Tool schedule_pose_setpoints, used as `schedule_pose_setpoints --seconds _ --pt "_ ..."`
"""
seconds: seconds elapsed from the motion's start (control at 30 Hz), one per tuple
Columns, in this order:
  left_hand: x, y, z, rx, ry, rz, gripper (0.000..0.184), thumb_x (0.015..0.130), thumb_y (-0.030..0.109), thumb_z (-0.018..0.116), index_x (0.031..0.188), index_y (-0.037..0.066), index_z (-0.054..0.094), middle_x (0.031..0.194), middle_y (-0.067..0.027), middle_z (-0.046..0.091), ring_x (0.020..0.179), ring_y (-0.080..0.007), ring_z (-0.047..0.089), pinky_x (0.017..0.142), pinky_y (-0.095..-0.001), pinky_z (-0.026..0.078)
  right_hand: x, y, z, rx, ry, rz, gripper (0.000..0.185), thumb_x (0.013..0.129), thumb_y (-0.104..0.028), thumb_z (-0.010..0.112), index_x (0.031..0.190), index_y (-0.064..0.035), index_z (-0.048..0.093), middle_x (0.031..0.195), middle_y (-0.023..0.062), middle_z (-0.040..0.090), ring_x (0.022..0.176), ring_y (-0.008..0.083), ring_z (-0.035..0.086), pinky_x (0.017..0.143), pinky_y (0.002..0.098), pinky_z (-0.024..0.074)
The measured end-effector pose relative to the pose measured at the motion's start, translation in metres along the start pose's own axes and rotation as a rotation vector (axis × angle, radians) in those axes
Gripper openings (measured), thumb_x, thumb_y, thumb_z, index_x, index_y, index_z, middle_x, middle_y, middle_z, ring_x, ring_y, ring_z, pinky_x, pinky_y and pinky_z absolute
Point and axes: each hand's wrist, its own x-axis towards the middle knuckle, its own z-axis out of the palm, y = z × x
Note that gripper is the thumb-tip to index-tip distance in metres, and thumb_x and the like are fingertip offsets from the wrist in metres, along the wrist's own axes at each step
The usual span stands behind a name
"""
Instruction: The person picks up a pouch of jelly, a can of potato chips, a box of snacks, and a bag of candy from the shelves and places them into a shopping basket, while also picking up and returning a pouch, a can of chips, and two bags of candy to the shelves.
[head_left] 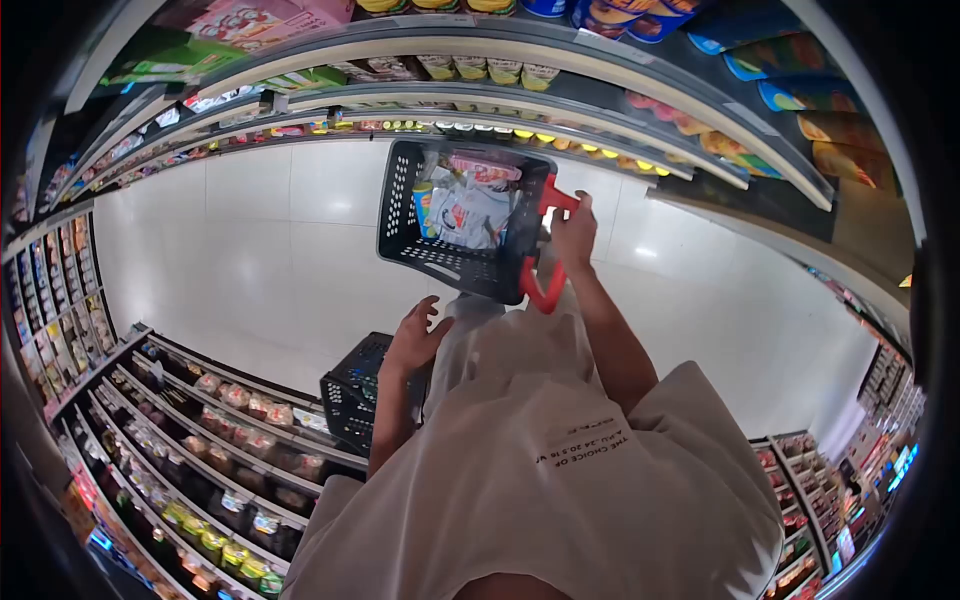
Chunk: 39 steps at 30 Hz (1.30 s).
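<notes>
My right hand (574,235) is closed round the red handle (545,287) of a dark shopping basket (400,200). Inside the basket lie a white and grey package (465,212), a pink package (485,170) and a blue and yellow one (424,208). My left hand (418,335) hangs in front of my body below the basket, its fingers apart and slightly curled, holding nothing. Just beneath my left forearm a second dark basket (352,385) is partly hidden by the arm.
Long shelves (440,97) of packaged goods run across the top of the view. Another shelf unit (250,430) with packed food stands at the lower left. More shelves (800,500) are at the lower right. A pale tiled floor (250,250) lies between them.
</notes>
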Motion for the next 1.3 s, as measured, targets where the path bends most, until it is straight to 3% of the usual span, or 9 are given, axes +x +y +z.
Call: schedule_pose_setpoints --seconds 0.1,0.27,0.37,0.43,0.53,0.73,1.07,1.23,1.3 --pt "0.038 -0.046 -0.018 -0.045 -0.073 -0.019 0.047 0.087 0.025 0.065 0.123 0.000 0.049 0.098 -0.0183 0.065 0.082 -0.0281 0.066 0.070 -0.0371 0.052 0.003 0.008 0.005 -0.027 0.112 -0.035 0.038 0.074 -0.003 0.059 0.112 -0.0034 0.055 0.084 0.0215 0.066 0.073 0.0388 0.063 0.067 0.0429 0.0511" --pt "0.160 -0.122 0.021 -0.008 -0.293 -0.012 0.037 0.087 0.024 0.066 0.116 0.003 0.055 0.089 -0.0131 0.067 0.077 -0.0203 0.066 0.065 -0.0320 0.051 0.004 -0.003 -0.002 0.036 0.077 0.096 0.038 0.073 0.001 0.056 0.110 -0.0029 0.057 0.084 0.0217 0.065 0.073 0.0374 0.063 0.067 0.0419 0.0505" --pt "0.268 -0.180 0.058 -0.560 -0.407 -0.180 0.036 0.084 0.022 0.068 0.114 0.004 0.056 0.097 -0.0041 0.064 0.081 -0.0127 0.062 0.066 -0.0296 0.051 0.004 -0.004 -0.003 0.053 0.098 0.132 0.039 0.072 0.002 0.056 0.110 -0.0034 0.057 0.086 0.0219 0.064 0.073 0.0371 0.063 0.067 0.0418 0.0500" --pt "0.361 -0.209 0.084 0.829 -0.130 0.779 0.030 0.078 0.017 0.071 0.104 0.005 0.064 0.091 -0.0110 0.067 0.070 -0.0175 0.064 0.063 -0.0298 0.051 0.005 -0.006 -0.007 0.089 0.079 0.167 0.039 0.072 0.002 0.056 0.111 -0.0036 0.057 0.088 0.0210 0.064 0.072 0.0368 0.063 0.066 0.0417 0.0499" --pt "0.495 -0.245 0.147 -0.207 -0.074 0.221 0.029 0.082 0.029 0.066 0.098 0.005 0.065 0.094 -0.0165 0.067 0.078 -0.0286 0.066 0.070 -0.0365 0.053 0.005 0.001 -0.004 0.078 0.048 0.187 0.042 0.071 0.002 0.059 0.111 -0.0057 0.056 0.090 0.0190 0.062 0.073 0.0386 0.062 0.065 0.0445 0.0507" --pt "0.653 -0.221 0.255 -0.045 -0.192 0.322 0.037 0.088 0.035 0.053 0.107 0.005 0.061 0.109 -0.0155 0.064 0.101 -0.0286 0.060 0.090 -0.0367 0.046 0.009 0.001 -0.006 0.155 -0.018 0.199 0.046 0.070 0.001 0.060 0.115 -0.0059 0.053 0.099 0.0193 0.061 0.079 0.0387 0.062 0.068 0.0442 0.0526" --pt "0.664 -0.174 0.283 -0.427 -0.205 -0.001 0.017 0.087 0.026 0.052 0.095 0.012 0.057 0.078 -0.0044 0.055 0.075 -0.0208 0.055 0.076 -0.0344 0.048 0.012 0.002 0.000 0.112 -0.010 0.139 0.046 0.069 0.006 0.055 0.114 -0.0020 0.052 0.100 0.0196 0.061 0.081 0.0387 0.062 0.068 0.0434 0.0532" --pt "0.604 -0.171 0.246 -1.737 -0.999 0.007 0.008 0.087 0.022 0.051 0.089 0.016 0.055 0.063 0.0012 0.050 0.062 -0.0169 0.052 0.069 -0.0333 0.048 0.019 -0.005 0.005 0.101 -0.064 0.121 0.043 0.071 0.006 0.052 0.114 -0.0018 0.049 0.093 0.0224 0.059 0.077 0.0432 0.060 0.067 0.0488 0.0511" --pt "0.528 -0.128 0.212 -1.627 -0.353 -0.301 0.007 0.088 0.021 0.052 0.082 0.017 0.050 0.053 0.0052 0.036 0.050 -0.0146 0.041 0.058 -0.0335 0.044 0.019 -0.003 0.019 0.062 0.036 -0.034 0.044 0.071 0.003 0.053 0.114 -0.0006 0.049 0.095 0.0207 0.059 0.070 0.0395 0.063 0.060 0.0463 0.0535"
